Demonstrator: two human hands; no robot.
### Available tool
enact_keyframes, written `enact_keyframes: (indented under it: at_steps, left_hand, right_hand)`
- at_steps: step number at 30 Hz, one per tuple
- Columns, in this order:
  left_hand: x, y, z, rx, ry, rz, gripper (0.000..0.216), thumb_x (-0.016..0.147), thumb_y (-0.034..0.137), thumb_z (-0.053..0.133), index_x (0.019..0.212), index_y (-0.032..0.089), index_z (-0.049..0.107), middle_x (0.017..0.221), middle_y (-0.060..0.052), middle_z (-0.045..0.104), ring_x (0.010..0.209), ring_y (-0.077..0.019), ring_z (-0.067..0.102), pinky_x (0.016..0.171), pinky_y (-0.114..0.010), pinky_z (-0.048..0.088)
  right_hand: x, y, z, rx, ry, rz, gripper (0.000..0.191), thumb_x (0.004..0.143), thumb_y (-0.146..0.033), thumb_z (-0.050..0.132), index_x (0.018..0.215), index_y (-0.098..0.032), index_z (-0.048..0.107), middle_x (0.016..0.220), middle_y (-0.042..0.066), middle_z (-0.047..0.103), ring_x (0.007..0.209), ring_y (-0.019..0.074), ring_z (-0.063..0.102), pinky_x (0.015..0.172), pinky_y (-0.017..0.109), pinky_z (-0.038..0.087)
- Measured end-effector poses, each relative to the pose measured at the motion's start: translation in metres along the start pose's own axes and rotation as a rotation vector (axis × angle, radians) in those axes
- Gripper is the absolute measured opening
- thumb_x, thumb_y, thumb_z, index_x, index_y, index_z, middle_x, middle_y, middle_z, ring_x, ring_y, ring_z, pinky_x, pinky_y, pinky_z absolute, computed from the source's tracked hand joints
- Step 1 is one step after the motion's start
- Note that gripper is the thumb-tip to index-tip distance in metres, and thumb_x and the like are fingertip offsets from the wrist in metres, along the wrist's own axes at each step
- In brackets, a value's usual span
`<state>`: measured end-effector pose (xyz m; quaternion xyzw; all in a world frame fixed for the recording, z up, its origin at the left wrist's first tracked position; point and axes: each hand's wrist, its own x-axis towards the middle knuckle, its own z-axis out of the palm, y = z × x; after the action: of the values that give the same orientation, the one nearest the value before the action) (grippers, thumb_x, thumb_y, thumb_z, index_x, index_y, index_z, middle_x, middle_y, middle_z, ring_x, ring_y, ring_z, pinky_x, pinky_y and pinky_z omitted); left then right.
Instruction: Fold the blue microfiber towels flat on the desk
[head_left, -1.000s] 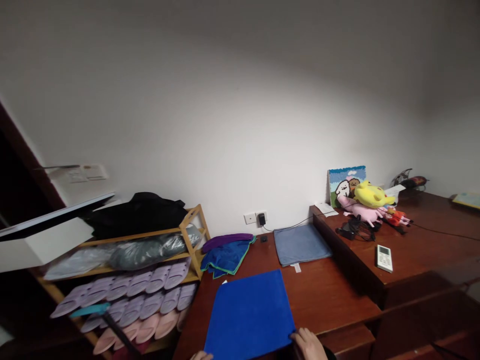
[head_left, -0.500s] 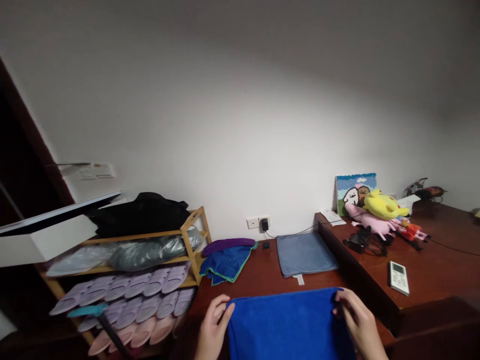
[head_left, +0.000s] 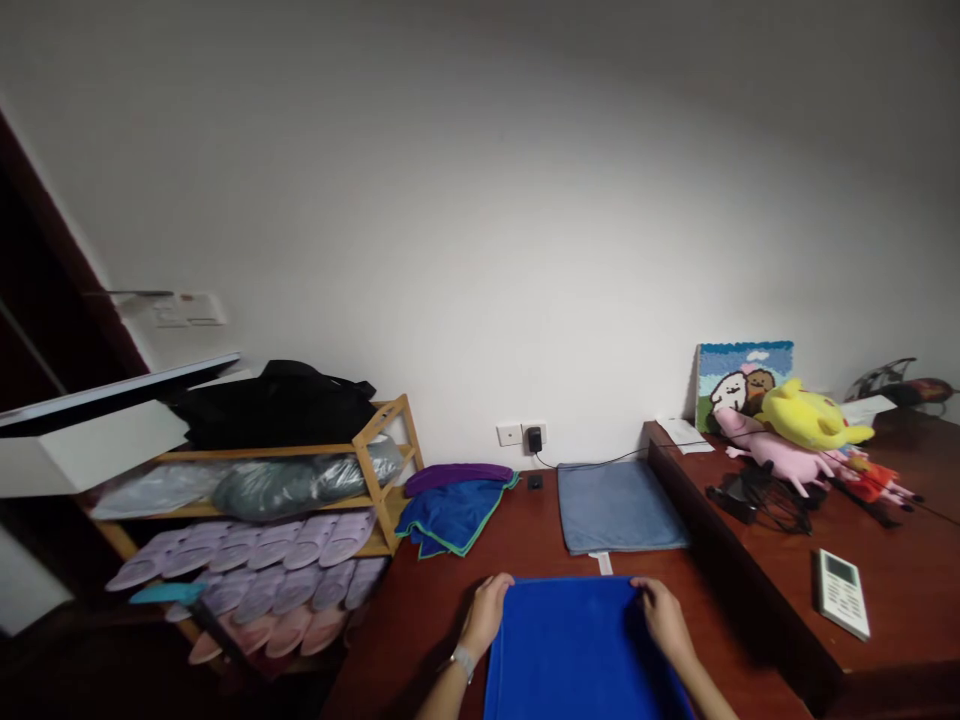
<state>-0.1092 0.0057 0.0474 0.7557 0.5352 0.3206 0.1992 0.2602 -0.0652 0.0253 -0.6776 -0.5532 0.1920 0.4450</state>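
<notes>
A bright blue cloth (head_left: 574,650) is stretched between my hands over the brown wooden desk (head_left: 420,630), its near end cut off by the bottom of the view. My left hand (head_left: 486,612) pinches its far left corner, with a pale band on the wrist. The far right corner is gripped by my right hand (head_left: 661,615), fingers closed on the edge. Beyond the cloth lies a flat grey-blue cloth (head_left: 621,508) with a white tag. To its left, a crumpled blue cloth with green edging (head_left: 454,515) lies with a folded purple cloth (head_left: 457,478).
At left stands a wooden shoe rack (head_left: 386,480) with lilac slippers (head_left: 285,545) and a black bag (head_left: 277,405). The raised desk section on the right holds a remote control (head_left: 841,593), plush toys (head_left: 810,420) and cables. A black plug (head_left: 534,440) sits in the wall socket.
Both hands have moved farther forward over the desk, carrying the blue cloth, and now appear closer together. The view has shifted slightly. The other cloths have stayed in place.
</notes>
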Motion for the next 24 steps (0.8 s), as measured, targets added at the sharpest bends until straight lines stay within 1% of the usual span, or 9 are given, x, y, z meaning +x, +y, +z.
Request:
enact_keyframes:
  at_steps: [4,7,9,12,14,17,19,22,24]
  left_hand:
    - [0.009,-0.030,0.013,0.056,0.055,-0.056,0.044,0.099,0.033,0.028,0.097,0.025,0.071,0.094,-0.007,0.075,0.092,-0.0221,0.071,0.087,-0.036,0.058]
    - [0.014,-0.046,0.014,0.093,0.090,-0.079,0.044,0.098,0.031,0.028,0.103,0.025,0.071,0.098,-0.008,0.074,0.097,-0.0223,0.070,0.089,-0.037,0.059]
    - [0.013,-0.053,0.014,0.118,0.116,-0.095,0.045,0.099,0.032,0.027,0.111,0.025,0.070,0.106,-0.009,0.073,0.102,-0.0230,0.070,0.093,-0.039,0.058]
    - [0.000,-0.056,0.018,0.154,0.162,-0.121,0.049,0.100,0.033,0.026,0.122,0.020,0.067,0.125,-0.013,0.067,0.117,-0.0257,0.065,0.105,-0.045,0.053]
    - [-0.017,-0.053,0.024,0.209,0.176,-0.099,0.048,0.100,0.031,0.027,0.124,0.020,0.067,0.134,-0.013,0.064,0.125,-0.0272,0.061,0.109,-0.048,0.049]
    - [-0.046,-0.042,0.040,0.344,0.113,0.034,0.045,0.102,0.032,0.034,0.134,0.028,0.064,0.148,-0.007,0.058,0.137,-0.0269,0.053,0.115,-0.048,0.044]
    - [-0.060,-0.034,0.050,0.418,0.016,0.108,0.047,0.103,0.038,0.037,0.148,0.034,0.050,0.158,-0.002,0.048,0.144,-0.0262,0.045,0.118,-0.049,0.040]
    - [-0.063,-0.026,0.056,0.480,-0.099,0.096,0.055,0.104,0.046,0.035,0.158,0.037,0.029,0.165,-0.001,0.035,0.150,-0.0258,0.036,0.122,-0.052,0.034]
    - [-0.056,-0.025,0.053,0.496,-0.137,0.060,0.055,0.105,0.049,0.032,0.159,0.036,0.025,0.166,-0.001,0.030,0.151,-0.0254,0.032,0.124,-0.052,0.030]
  right_hand:
    - [0.013,0.007,0.038,-0.029,-0.047,0.004,0.046,0.088,-0.029,0.032,0.101,-0.019,0.075,0.108,0.011,0.077,0.104,0.0240,0.071,0.099,0.037,0.052]
    - [0.024,0.011,0.052,-0.056,-0.080,0.013,0.048,0.092,-0.034,0.030,0.106,-0.020,0.074,0.111,0.010,0.076,0.107,0.0230,0.070,0.098,0.035,0.051]
    - [0.029,0.012,0.059,-0.076,-0.086,0.029,0.049,0.094,-0.037,0.030,0.114,-0.020,0.071,0.118,0.011,0.073,0.110,0.0233,0.069,0.098,0.035,0.051]
    - [0.024,0.014,0.068,-0.116,-0.045,0.056,0.055,0.096,-0.041,0.028,0.131,-0.017,0.062,0.142,0.014,0.059,0.122,0.0246,0.062,0.102,0.037,0.050]
    - [0.011,0.013,0.073,-0.190,-0.019,0.002,0.056,0.096,-0.040,0.026,0.137,-0.018,0.059,0.153,0.013,0.048,0.132,0.0237,0.055,0.107,0.036,0.046]
    - [-0.014,0.009,0.083,-0.388,-0.069,-0.116,0.058,0.097,-0.040,0.027,0.144,-0.019,0.055,0.159,0.009,0.042,0.146,0.0236,0.039,0.120,0.039,0.034]
    - [-0.027,0.005,0.089,-0.527,-0.148,-0.098,0.061,0.098,-0.043,0.028,0.150,-0.019,0.048,0.162,0.008,0.038,0.152,0.0263,0.029,0.124,0.046,0.025]
    - [-0.031,-0.004,0.098,-0.678,-0.243,-0.022,0.066,0.098,-0.046,0.026,0.156,-0.017,0.037,0.165,0.006,0.029,0.154,0.0277,0.020,0.125,0.051,0.018]
    - [-0.026,-0.009,0.103,-0.732,-0.273,0.007,0.066,0.098,-0.046,0.023,0.158,-0.018,0.031,0.166,0.004,0.025,0.155,0.0265,0.017,0.126,0.051,0.016]
